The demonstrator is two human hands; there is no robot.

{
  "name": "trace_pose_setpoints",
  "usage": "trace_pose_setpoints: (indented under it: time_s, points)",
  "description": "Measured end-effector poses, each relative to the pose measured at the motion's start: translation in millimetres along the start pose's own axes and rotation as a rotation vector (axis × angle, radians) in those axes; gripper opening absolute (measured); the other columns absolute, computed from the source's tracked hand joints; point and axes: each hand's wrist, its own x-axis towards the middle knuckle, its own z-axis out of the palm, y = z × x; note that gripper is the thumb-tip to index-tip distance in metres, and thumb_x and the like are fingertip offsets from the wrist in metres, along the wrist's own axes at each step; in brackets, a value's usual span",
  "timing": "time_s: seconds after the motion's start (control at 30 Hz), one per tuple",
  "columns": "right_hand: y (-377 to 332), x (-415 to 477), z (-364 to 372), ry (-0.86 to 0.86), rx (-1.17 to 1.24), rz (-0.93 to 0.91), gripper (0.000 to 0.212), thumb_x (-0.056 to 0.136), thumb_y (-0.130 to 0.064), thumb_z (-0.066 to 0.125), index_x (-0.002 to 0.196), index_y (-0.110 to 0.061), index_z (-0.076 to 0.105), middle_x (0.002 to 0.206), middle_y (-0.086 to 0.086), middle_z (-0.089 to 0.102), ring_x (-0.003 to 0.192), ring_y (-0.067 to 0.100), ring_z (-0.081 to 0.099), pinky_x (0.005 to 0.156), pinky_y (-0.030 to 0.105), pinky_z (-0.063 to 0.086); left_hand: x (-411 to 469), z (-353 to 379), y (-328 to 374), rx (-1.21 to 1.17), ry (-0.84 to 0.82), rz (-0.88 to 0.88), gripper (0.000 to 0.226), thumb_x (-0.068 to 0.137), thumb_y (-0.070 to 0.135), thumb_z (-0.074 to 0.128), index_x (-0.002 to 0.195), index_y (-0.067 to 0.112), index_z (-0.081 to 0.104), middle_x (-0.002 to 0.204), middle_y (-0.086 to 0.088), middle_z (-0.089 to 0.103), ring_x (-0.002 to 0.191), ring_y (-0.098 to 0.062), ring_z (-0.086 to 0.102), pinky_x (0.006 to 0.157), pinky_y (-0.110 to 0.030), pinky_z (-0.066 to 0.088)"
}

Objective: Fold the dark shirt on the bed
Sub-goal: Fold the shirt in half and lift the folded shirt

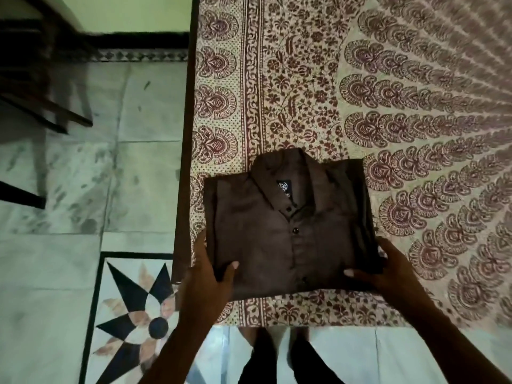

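Dark shirt (291,231) lay folded into a compact rectangle, front up, on the printed bedsheet (304,92). Collar (277,173) was at the shirt's far edge, with a small label (284,187) showing inside it; the button placket ran down the shirt's middle.

Left hand (205,278) held the shirt's near left corner. Left thumb (231,268) lay flat on top of the cloth and the remaining fingers were wrapped round the left edge, tips hidden beneath. It was a pinch grip.

Right hand (388,270) held the near right corner the same way. Right thumb (357,273) was pressed on top, and the fingers were curled along the right edge and tucked under. How far they were spread could not be told.

Left of the shirt, past the bed's edge, was the tiled floor (83,176). A star inlay (138,314) sat near and to the left, and dark chair legs (55,106) far to the left.
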Motion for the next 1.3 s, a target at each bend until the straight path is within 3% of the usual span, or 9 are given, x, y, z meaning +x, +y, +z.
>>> trace_pose_setpoints:
  time_s: [0.33, 0.43, 0.53, 0.63, 0.77, 0.93, 1.07, 1.2, 1.3]
  points:
    - [32.4, -1.9, 12.8, 0.106, 0.04, 0.148, 0.039, 0.072, -0.013, 0.094, 0.1, -0.017, 0.067, 0.103, 0.018, 0.074, 0.083, 0.039, 0.074, 0.074, 0.062, 0.062, -4.7, 13.3, -26.2, 0.246, 0.08, -0.026, 0.071, 0.094, 0.073, 0.04, 0.149, 0.029, 0.041, 0.113, -0.019, 0.073, 0.103, -0.046, 0.069, 0.089, -0.054, 0.059]
    - [9.0, -0.7, 9.3, 0.112, -0.3, 0.137, 0.052, 0.076, -0.033, 0.092, 0.112, -0.007, 0.065, 0.098, 0.009, 0.069, 0.086, 0.032, 0.07, 0.072, 0.039, 0.057, 0.1, 13.3, -9.3, 0.306, 0.246, 0.002, 0.063, 0.096, 0.055, 0.059, 0.144, 0.015, 0.054, 0.134, -0.024, 0.055, 0.121, -0.049, 0.054, 0.096, -0.061, 0.05]
    - [-17.6, 7.9, 12.6, 0.422, -0.558, -0.208, 0.056, 0.08, -0.047, 0.084, 0.113, -0.008, 0.061, 0.105, 0.015, 0.06, 0.101, 0.038, 0.059, 0.08, 0.043, 0.051, 19.5, 13.3, 13.3, 0.248, 0.336, 0.083, 0.066, 0.092, 0.047, 0.068, 0.142, 0.006, 0.054, 0.135, -0.026, 0.05, 0.122, -0.05, 0.049, 0.099, -0.065, 0.045]
    - [-50.1, 40.0, 22.7, 0.391, -0.525, -0.397, 0.05, 0.092, -0.039, 0.075, 0.126, -0.006, 0.06, 0.115, 0.019, 0.058, 0.108, 0.04, 0.055, 0.09, 0.046, 0.049, 45.9, 18.3, 30.9, 0.208, 0.342, 0.193, 0.06, 0.095, 0.037, 0.073, 0.144, 0.007, 0.053, 0.134, -0.024, 0.052, 0.12, -0.044, 0.051, 0.098, -0.056, 0.048]
    - [-79.4, 86.9, 30.8, 0.307, -0.379, -0.246, 0.05, 0.091, -0.032, 0.077, 0.132, -0.007, 0.062, 0.127, 0.016, 0.066, 0.119, 0.035, 0.061, 0.1, 0.045, 0.05, 74.6, 21.4, 48.7, -0.027, 0.381, 0.088, 0.036, 0.097, 0.024, 0.072, 0.125, 0.001, 0.066, 0.118, -0.024, 0.068, 0.108, -0.043, 0.064, 0.089, -0.043, 0.051]
    - [-85.7, 96.8, 25.8, 0.372, -0.141, -0.198, 0.011, 0.09, -0.018, 0.078, 0.095, -0.017, 0.068, 0.077, -0.004, 0.063, 0.088, 0.023, 0.064, 0.077, 0.032, 0.048, 88.3, 21.4, 42.8, -0.211, 0.416, 0.015, 0.023, 0.095, 0.017, 0.075, 0.109, -0.002, 0.074, 0.102, -0.022, 0.075, 0.097, -0.039, 0.071, 0.086, -0.036, 0.052]
    - [-79.3, 100.6, 34.1, 0.378, -0.251, -0.229, 0.027, 0.094, -0.022, 0.074, 0.116, -0.007, 0.069, 0.106, 0.012, 0.072, 0.092, 0.02, 0.061, 0.08, 0.027, 0.041, 86.0, 22.2, 38.5, -0.181, 0.403, 0.067, 0.026, 0.096, 0.016, 0.073, 0.118, 0.003, 0.067, 0.105, -0.018, 0.071, 0.1, -0.039, 0.069, 0.081, -0.026, 0.045]
    - [-69.2, 76.7, 51.7, 0.607, -0.399, -0.505, 0.038, 0.1, -0.024, 0.062, 0.133, -0.007, 0.056, 0.133, 0.018, 0.055, 0.123, 0.037, 0.052, 0.101, 0.058, 0.045, 56.9, 30.0, 45.1, 0.298, 0.541, 0.442, 0.035, 0.099, 0.021, 0.065, 0.132, 0.012, 0.059, 0.141, -0.017, 0.054, 0.123, -0.038, 0.054, 0.095, -0.048, 0.045]
    - [-48.3, 52.2, 68.9, 0.54, -0.547, -0.687, 0.062, 0.104, -0.043, 0.055, 0.154, -0.011, 0.04, 0.16, 0.013, 0.035, 0.147, 0.035, 0.034, 0.11, 0.06, 0.038, 44.2, 44.3, 40.5, 0.407, 0.385, 0.561, 0.051, 0.102, 0.036, 0.057, 0.149, 0.017, 0.051, 0.164, -0.006, 0.04, 0.147, -0.031, 0.041, 0.11, -0.051, 0.036]
